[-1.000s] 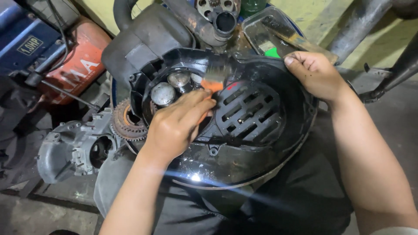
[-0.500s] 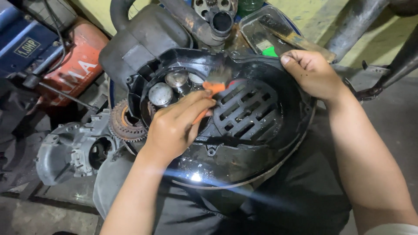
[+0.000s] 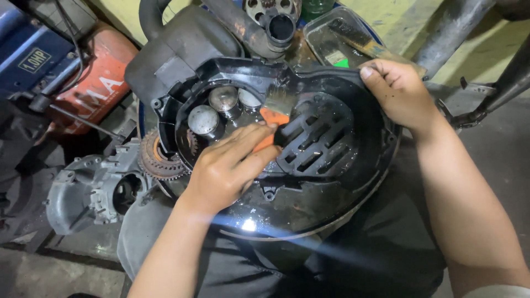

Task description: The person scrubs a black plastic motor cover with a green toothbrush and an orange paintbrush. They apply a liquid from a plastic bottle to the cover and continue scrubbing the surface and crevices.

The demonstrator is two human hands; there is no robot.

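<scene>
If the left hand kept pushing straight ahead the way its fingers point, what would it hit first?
Probably the slotted grille of the black engine cover. The left hand holds an orange-handled brush, fingers aimed up and right toward those slats. Depth is hard to judge.

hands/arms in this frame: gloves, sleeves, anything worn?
No gloves on either. Left hand and right hand are bare, with dark greasy smudges on the fingers and knuckles. Both forearms are bare, with no watch or rings in view. A pale sleeve edge shows at the right arm, at the frame's bottom corner.

Two hands [image 3: 232,165], one black cover [image 3: 331,182], one brush [image 3: 273,118], three rollers [image 3: 203,118]
</scene>
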